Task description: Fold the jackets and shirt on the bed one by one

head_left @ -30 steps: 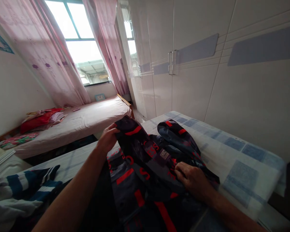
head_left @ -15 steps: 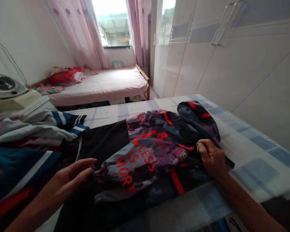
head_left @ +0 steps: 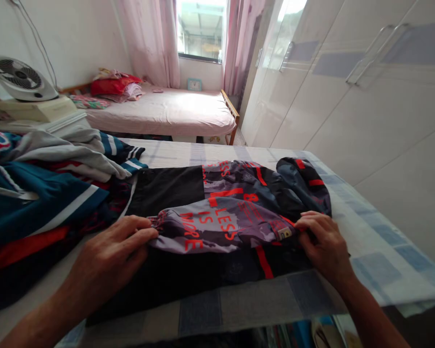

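left hand (head_left: 110, 251): flat on the bed, fingers together and stretched out, tips pressing the cuff end of the folded sleeve. Not gripping anything.
right hand (head_left: 324, 241): fingers curled down onto the jacket's right edge, near a small sewn label. Pressing or pinching cloth, cannot tell which.
jacket (head_left: 235, 217): dark with red lettering, lying flat across the near part of the bed between the two hands, one sleeve folded across the front.
handling: looks soft, light and limp; would sag and slide out of its fold if lifted by one point. Best held at two edges, cuff side and label side, or scooped from underneath with flat palms. Fabric looks slightly slick, so folds may creep.
bed (head_left: 377, 241): blue-checked sheet, jacket sits near its front edge.
clothes pile (head_left: 47, 188): left of the jacket, touching it; at least three garments, exact number unclear.
far side: second bed (head_left: 166, 113) under the window, fan (head_left: 20, 77) at left, wardrobe (head_left: 348, 96) along the right.
count: hands 2, jacket 1, beds 2, fan 1.
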Tool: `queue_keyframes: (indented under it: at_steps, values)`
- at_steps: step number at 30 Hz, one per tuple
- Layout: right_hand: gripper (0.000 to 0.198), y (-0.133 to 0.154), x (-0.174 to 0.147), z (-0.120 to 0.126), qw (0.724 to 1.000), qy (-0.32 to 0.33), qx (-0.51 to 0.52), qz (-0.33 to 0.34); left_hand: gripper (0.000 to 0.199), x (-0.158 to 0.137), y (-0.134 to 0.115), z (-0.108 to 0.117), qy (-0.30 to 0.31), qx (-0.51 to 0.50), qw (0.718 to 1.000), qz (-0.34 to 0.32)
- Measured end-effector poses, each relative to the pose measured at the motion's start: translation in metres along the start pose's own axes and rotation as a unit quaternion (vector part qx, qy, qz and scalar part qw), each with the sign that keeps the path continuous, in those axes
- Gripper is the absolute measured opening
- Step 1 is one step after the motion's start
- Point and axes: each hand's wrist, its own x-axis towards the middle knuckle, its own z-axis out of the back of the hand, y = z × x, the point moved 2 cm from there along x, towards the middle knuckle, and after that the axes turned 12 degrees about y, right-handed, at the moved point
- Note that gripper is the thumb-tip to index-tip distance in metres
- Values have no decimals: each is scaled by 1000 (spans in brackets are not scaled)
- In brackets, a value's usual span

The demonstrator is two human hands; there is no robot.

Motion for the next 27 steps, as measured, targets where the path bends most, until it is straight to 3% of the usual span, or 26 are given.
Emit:
queue_keyframes:
  at_steps: [3, 5, 9, 11, 14, 17, 19, 23, 25, 27]
  values:
    - [15, 9, -7, 15, 992, 114, 38, 38, 31, -9, 1, 5, 79, -6, 997, -26]
    - [20, 16, -8, 25, 987, 144, 56, 36, 29, -12, -1, 7, 99, -19, 994, -35]
    - [37, 35, 2, 30, 997, 38, 63, -1, 33, -7, -3, 3, 10, 0, 1000, 28]
    - [46, 46, 6, 15, 998, 43, 40, 20, 46, -5, -3, -12, 4, 40, 999, 34]
    - [54, 52, 6, -20, 983, 169, 16, 64, 58, -9, 3, -43, 58, 87, 994, 18]
    - [47, 42, 12, -32, 955, 286, 69, 33, 49, -10, 18, -56, 135, 58, 988, 42]
    - [41, 29, 32, -24, 947, 296, 128, -11, 39, 0, 33, -50, 154, 10, 985, 81]
    - [41, -10, 107, -12, 972, 164, 146, -83, 42, 50, 79, -29, 96, -17, 981, 166]
    - [44, -33, 150, -24, 980, 134, 99, -111, 43, 80, 107, -28, 103, 10, 979, 177]
    - [46, -55, 186, -45, 977, 148, 56, -141, 46, 106, 133, -31, 136, 35, 972, 188]
